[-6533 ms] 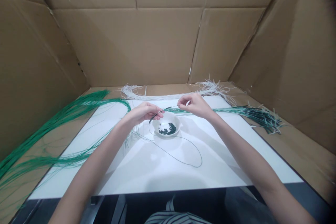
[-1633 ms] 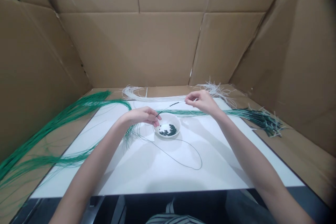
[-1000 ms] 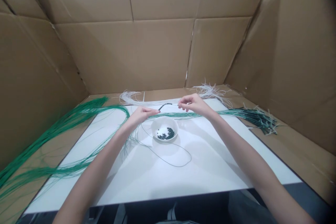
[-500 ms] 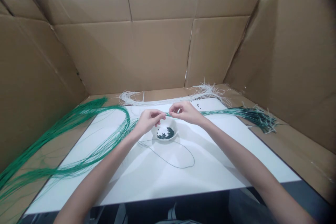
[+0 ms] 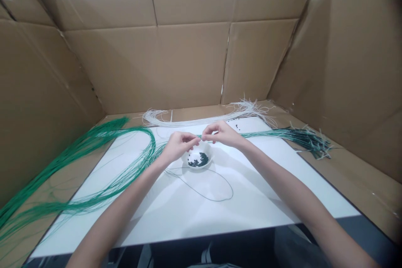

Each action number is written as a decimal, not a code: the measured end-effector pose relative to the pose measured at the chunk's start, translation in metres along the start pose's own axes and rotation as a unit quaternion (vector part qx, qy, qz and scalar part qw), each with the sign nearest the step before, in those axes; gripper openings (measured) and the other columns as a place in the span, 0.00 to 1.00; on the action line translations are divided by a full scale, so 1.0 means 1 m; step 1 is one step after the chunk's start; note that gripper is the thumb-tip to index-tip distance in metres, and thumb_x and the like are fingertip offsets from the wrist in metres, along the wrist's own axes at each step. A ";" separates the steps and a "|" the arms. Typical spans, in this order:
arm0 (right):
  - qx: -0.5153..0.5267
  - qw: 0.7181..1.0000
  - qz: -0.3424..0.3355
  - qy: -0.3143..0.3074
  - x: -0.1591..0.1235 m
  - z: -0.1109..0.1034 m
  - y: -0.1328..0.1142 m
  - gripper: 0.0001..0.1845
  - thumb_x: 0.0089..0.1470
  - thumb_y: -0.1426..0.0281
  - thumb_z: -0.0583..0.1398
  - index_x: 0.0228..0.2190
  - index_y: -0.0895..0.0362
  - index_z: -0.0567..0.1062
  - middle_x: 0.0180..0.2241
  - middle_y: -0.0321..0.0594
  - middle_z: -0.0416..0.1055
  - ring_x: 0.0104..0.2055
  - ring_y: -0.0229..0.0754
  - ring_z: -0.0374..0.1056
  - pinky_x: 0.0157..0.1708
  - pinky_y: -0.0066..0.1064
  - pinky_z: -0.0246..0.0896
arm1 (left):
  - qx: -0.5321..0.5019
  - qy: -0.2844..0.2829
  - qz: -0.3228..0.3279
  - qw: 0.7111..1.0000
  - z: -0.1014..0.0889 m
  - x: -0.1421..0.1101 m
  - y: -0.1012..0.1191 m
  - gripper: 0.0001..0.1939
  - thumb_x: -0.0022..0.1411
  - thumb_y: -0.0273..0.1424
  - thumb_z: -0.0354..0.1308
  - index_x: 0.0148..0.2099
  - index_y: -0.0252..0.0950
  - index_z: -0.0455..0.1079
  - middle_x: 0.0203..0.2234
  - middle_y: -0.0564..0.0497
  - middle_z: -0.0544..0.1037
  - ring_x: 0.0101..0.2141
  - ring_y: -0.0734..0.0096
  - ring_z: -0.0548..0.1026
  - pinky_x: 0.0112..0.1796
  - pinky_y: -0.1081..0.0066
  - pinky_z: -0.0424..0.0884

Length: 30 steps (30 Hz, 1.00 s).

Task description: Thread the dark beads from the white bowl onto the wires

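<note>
My left hand point(image 5: 179, 145) is closed in a pinch, thumb and forefinger pressed together. Facing it, the fingertips of my right hand point(image 5: 221, 134) are pinched too, nearly touching the left ones. Whatever sits between the fingertips is too small to make out. Just below them stands a small white bowl point(image 5: 210, 160) with several dark beads point(image 5: 203, 159) in it. One thin green string point(image 5: 231, 190) forms a loop on the table in front of the bowl, running back toward my left wrist. Behind my hands a bundle of green strings point(image 5: 260, 134) stretches to the right.
A large bundle of bright green strings point(image 5: 78, 146) curves over the left side. White strings point(image 5: 194, 123) lie along the back, with a few loose dark beads point(image 5: 237, 126) near them. The white tabletop point(image 5: 251, 201) is enclosed by cardboard walls point(image 5: 157, 63).
My left fingertips have shifted slightly right, closer to the right ones. My right hand has barely moved; the bowl, beads and strings look the same.
</note>
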State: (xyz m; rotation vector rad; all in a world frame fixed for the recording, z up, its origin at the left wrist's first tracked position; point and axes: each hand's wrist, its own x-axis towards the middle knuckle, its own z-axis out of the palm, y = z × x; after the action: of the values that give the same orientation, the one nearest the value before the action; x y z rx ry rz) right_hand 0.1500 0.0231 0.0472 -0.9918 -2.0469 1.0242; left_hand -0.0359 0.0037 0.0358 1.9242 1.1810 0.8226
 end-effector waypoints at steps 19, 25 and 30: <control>-0.139 0.988 -0.072 0.013 -0.005 0.000 -0.005 0.11 0.48 0.65 0.56 0.27 0.57 0.76 0.29 0.38 0.74 0.30 0.36 0.66 0.29 0.26 0.57 | 0.120 -0.020 0.026 0.992 -0.014 -0.001 0.000 0.13 0.52 0.36 0.52 0.29 0.32 0.72 0.22 0.50 0.74 0.24 0.74 0.68 0.27 0.76 0.63; -0.238 0.966 -0.095 -0.029 -0.004 0.007 -0.002 0.09 0.49 0.68 0.56 0.27 0.56 0.77 0.28 0.38 0.74 0.27 0.36 0.64 0.28 0.26 0.53 | 0.129 -0.034 0.046 0.990 -0.007 -0.001 -0.003 0.13 0.52 0.36 0.51 0.30 0.32 0.72 0.22 0.51 0.74 0.24 0.75 0.67 0.26 0.77 0.61; -0.227 0.966 -0.077 -0.096 -0.004 0.004 0.001 0.09 0.47 0.70 0.55 0.27 0.56 0.76 0.23 0.36 0.73 0.25 0.34 0.65 0.27 0.25 0.53 | 0.141 -0.079 0.051 0.986 -0.005 -0.002 -0.002 0.12 0.52 0.35 0.50 0.29 0.33 0.71 0.20 0.54 0.71 0.21 0.78 0.63 0.23 0.79 0.58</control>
State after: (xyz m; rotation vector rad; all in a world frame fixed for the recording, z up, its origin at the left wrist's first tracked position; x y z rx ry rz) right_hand 0.1492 0.0183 0.0439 -0.9593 -2.5461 0.5959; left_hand -0.0420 0.0035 0.0366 2.2502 1.1592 0.5644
